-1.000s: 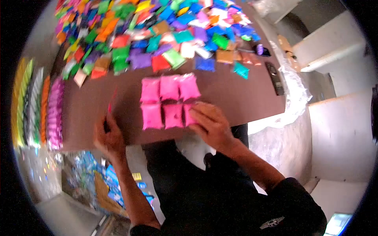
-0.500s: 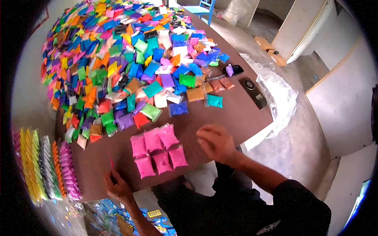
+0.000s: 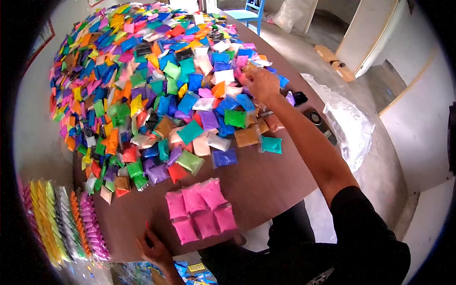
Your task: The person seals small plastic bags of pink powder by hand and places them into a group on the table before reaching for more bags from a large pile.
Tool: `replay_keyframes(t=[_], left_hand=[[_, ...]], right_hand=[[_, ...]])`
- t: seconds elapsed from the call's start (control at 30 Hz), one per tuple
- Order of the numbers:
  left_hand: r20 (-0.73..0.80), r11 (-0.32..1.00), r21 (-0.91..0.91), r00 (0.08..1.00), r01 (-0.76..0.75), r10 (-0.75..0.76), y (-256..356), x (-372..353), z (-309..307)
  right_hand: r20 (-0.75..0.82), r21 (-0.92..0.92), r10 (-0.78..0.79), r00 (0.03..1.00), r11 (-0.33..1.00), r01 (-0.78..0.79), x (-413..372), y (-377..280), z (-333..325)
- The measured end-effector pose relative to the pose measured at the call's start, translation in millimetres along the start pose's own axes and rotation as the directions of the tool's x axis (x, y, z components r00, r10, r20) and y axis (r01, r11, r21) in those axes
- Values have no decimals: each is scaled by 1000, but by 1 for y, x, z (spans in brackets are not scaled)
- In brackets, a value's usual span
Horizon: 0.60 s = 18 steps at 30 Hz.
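Observation:
My right hand (image 3: 262,84) reaches over the right edge of a large pile of colourful packets (image 3: 156,90). Its fingers are bent together near pink and orange packets, and what they hold, if anything, is hidden. My left hand (image 3: 155,249) rests at the table's near edge, with a thin red item (image 3: 147,225) sticking up at its fingers. Between the hands, nearer the left one, several pink packets (image 3: 205,218) lie in two rows on the brown table (image 3: 266,187).
Strips of coloured packets (image 3: 61,221) hang at the left table edge. A dark device (image 3: 317,121) and a small black object (image 3: 299,98) lie under and beside my right forearm. Clear plastic (image 3: 354,128) is at the right. A blue chair (image 3: 247,14) stands behind.
My right hand has moved forward from beside the pink packets to the pile. The view has shifted, so the table and packets appear lower. My left hand remains near the table edge.

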<state>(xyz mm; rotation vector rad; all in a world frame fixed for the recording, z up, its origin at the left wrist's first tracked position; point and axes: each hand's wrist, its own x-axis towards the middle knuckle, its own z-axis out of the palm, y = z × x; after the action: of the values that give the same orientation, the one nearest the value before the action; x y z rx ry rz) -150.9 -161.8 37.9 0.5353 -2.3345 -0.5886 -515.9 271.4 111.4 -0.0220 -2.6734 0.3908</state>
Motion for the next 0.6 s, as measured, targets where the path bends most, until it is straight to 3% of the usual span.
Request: replay_keyframes(t=[0.07, 0.17, 0.23, 0.27, 0.43, 0.5, 0.6], left_hand=[[-10, 993, 28, 994, -113, 113, -2, 2, 1], [28, 999, 39, 1000, 7, -8, 8, 2, -3], [35, 998, 60, 999, -5, 3, 3, 2, -2], [46, 997, 74, 999, -23, 20, 1, 2, -3], [44, 998, 47, 998, 47, -49, 4, -1, -3], [48, 998, 52, 998, 32, -34, 2, -1, -4], [46, 997, 73, 999, 2, -5, 0, -1, -4]], right_hand=[[10, -45, -15, 1000, 999, 16, 18, 1, 11], [78, -101, -29, 997, 994, 37, 34, 0, 24], [52, -202, -113, 992, 972, 121, 39, -1, 29], [107, -221, -76, 991, 970, 98, 42, -1, 30], [105, -206, -134, 985, 966, 153, 40, 6, 32], [-30, -218, -209, 977, 956, 198, 37, 14, 24], [-111, -148, -162, 980, 978, 145, 23, 21, -1]])
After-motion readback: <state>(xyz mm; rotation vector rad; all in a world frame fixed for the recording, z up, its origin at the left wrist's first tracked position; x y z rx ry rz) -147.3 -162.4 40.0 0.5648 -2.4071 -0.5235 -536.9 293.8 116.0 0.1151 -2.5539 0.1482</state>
